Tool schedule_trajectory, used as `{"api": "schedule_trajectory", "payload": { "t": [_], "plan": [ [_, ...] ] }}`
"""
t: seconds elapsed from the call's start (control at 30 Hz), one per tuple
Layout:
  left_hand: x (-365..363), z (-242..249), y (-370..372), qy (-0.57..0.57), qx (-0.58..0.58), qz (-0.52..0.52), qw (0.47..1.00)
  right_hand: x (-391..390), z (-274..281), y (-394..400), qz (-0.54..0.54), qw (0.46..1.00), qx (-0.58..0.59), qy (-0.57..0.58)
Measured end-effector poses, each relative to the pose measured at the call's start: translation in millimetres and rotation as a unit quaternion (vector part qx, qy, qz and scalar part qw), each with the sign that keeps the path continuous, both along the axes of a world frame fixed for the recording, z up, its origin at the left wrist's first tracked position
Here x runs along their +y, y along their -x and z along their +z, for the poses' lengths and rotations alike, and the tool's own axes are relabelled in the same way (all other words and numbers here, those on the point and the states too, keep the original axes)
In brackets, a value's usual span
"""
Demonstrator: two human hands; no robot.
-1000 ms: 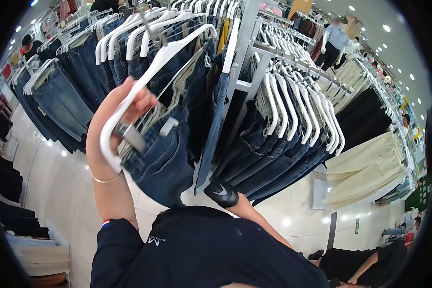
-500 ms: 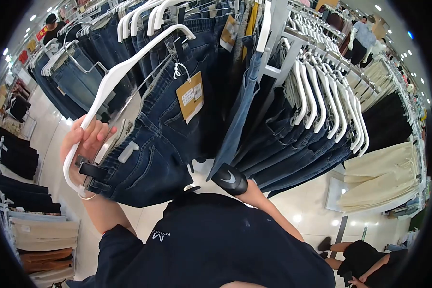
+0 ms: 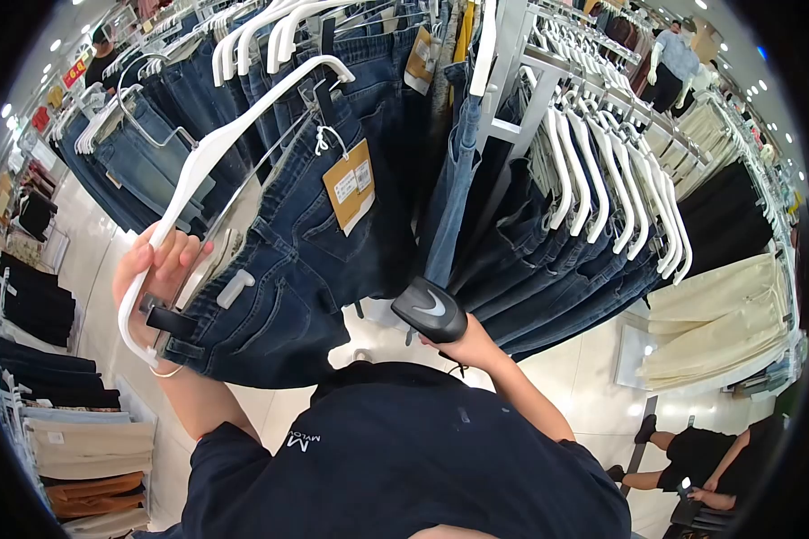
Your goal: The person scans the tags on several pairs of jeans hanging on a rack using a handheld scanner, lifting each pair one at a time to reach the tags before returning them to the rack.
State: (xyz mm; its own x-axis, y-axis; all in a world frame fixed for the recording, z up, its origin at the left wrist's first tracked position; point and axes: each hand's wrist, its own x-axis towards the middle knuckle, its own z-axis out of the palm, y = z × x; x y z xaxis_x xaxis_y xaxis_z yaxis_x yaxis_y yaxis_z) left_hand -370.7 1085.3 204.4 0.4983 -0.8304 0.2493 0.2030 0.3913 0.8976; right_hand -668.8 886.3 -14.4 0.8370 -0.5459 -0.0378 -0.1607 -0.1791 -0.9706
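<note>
Jeans [image 3: 283, 292], dark blue, clipped to a white hanger [image 3: 211, 153], raised on the person's left. Tan tag [image 3: 349, 187] on string near the waistband. Left hand [image 3: 166, 256]: fingers curled closed round hanger. Right hand [image 3: 466, 346]: closed on black device [image 3: 430, 307], fingertips hidden.

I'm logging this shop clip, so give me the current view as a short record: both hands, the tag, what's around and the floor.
Left hand: grips a white hanger
On hanger: dark blue jeans
Tag: tan with a white label, tied on with white string; print too small to read
Right hand: holds a black device with a pale curved mark
Picture right: more jeans on white hangers; cream trousers beyond
Floor: pale, shiny
</note>
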Motion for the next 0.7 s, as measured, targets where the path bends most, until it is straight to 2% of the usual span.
{"api": "schedule_trajectory", "payload": {
  "t": [0.2,0.47,0.7],
  "plan": [
    [1,-2,0,-0.001,-0.003,0.013,1.0,-13,44,-12,-0.029,0.987,-0.053,-0.146],
    [3,-2,1,0.014,0.008,0.0,1.0,-39,73,-40,-0.039,0.993,-0.047,-0.103],
    [7,0,-2,-0.009,-0.026,-0.01,1.0,-55,80,-53,-0.012,0.99,-0.059,-0.131]
  ]
}}
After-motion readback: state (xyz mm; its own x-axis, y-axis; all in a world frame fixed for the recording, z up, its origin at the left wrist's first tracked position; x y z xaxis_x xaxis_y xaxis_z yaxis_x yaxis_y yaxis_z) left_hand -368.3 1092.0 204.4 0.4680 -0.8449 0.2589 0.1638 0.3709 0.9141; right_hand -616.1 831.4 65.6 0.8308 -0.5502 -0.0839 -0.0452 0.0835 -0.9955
